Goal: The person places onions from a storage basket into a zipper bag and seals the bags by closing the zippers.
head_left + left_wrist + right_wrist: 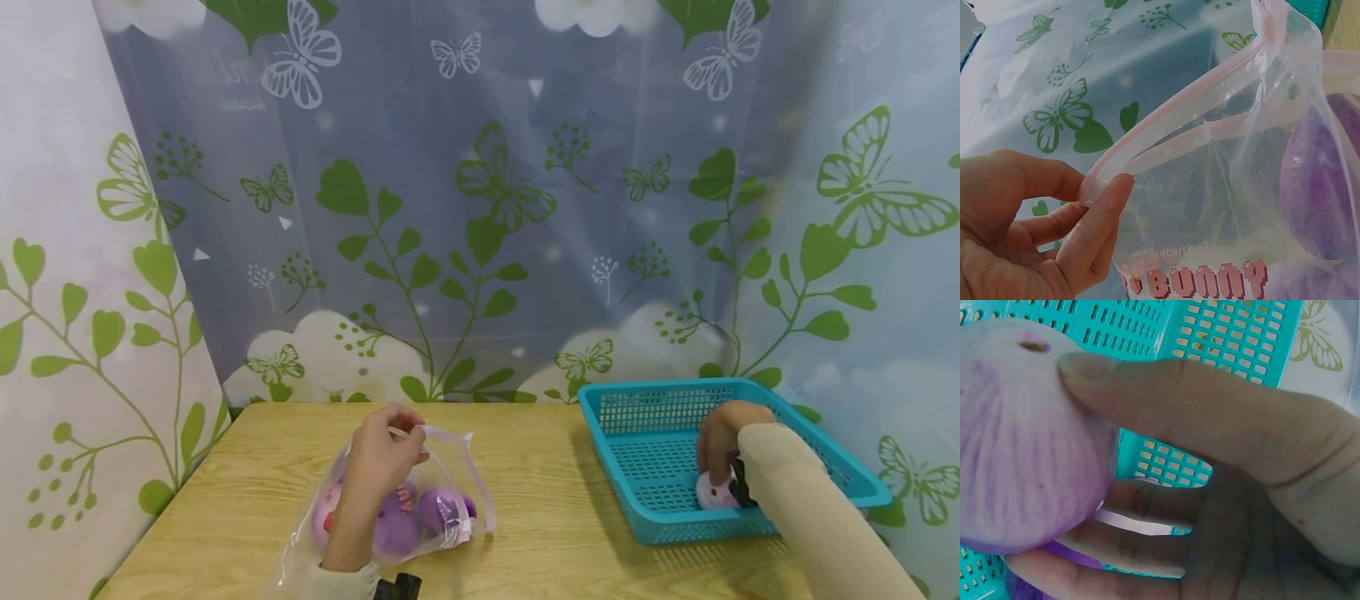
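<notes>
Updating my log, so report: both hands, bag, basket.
Left hand pinching clear bag at edge; purple things inside. Right hand gripping round purple-white thing in teal basket. Basket wall stands between right hand and bag.

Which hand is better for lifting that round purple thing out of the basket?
Probably the right hand: it holds the round purple thing inside the basket; the left hand pinches the bag.

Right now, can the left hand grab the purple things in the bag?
Probably not straight away: the left hand pinches the edge of the bag, whose clear plastic lies between the fingers and the purple things. The bag's mouth looks open, though.
</notes>
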`<action>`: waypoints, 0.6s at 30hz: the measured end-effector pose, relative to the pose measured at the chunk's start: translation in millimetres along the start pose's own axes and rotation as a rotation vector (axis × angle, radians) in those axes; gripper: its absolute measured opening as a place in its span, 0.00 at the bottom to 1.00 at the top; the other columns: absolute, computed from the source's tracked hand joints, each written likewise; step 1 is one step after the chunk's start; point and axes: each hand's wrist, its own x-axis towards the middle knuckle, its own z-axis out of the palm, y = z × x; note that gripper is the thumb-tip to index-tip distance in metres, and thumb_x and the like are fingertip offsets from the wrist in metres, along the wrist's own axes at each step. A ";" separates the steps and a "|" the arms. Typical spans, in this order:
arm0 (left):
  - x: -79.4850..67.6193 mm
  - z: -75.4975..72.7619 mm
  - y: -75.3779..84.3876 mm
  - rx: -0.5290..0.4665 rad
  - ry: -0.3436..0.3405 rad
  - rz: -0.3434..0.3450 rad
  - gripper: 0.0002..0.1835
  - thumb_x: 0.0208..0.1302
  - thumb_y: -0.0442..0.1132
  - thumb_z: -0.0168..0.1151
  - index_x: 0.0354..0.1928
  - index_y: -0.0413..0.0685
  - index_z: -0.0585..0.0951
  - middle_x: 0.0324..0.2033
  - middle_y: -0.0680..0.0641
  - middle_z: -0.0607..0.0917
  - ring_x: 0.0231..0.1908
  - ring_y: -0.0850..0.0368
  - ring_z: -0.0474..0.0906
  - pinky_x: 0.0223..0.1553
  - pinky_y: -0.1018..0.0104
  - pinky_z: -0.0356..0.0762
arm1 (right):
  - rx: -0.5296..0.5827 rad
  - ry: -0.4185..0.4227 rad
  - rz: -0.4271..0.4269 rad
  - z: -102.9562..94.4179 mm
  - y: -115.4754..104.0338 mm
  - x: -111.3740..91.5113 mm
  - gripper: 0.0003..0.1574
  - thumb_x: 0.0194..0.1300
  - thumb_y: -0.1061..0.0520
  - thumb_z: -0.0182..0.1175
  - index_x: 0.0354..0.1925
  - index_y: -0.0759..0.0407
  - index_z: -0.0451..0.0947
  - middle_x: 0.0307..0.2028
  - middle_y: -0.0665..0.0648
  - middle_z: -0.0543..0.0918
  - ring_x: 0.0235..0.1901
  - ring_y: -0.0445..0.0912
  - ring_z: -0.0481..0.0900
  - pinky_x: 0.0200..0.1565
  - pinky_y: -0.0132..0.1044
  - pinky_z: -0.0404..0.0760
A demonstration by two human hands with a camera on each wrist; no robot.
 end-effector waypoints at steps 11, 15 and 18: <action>-0.3 -0.7 0.0 -0.005 -0.001 0.005 0.06 0.66 0.31 0.60 0.41 0.37 0.83 0.38 0.40 0.83 0.27 0.58 0.84 0.34 0.63 0.92 | -0.067 -0.036 -0.062 0.0 0.3 3.5 0.18 0.52 0.54 0.79 0.40 0.34 0.88 0.43 0.53 0.83 0.41 0.51 0.75 0.36 0.42 0.81; -0.4 -0.8 0.3 -0.002 -0.001 0.007 0.06 0.66 0.31 0.60 0.41 0.37 0.83 0.39 0.40 0.83 0.27 0.58 0.85 0.33 0.64 0.92 | -0.045 -0.057 -0.070 -1.1 -0.7 4.0 0.20 0.51 0.57 0.76 0.39 0.33 0.87 0.42 0.54 0.80 0.36 0.49 0.72 0.30 0.38 0.72; -0.7 -1.0 0.9 0.003 0.001 0.003 0.06 0.66 0.31 0.59 0.41 0.37 0.83 0.39 0.40 0.83 0.27 0.58 0.85 0.33 0.63 0.92 | -0.019 -0.067 -0.079 -3.7 -1.2 2.7 0.22 0.50 0.59 0.74 0.40 0.33 0.86 0.39 0.54 0.79 0.30 0.45 0.69 0.26 0.35 0.65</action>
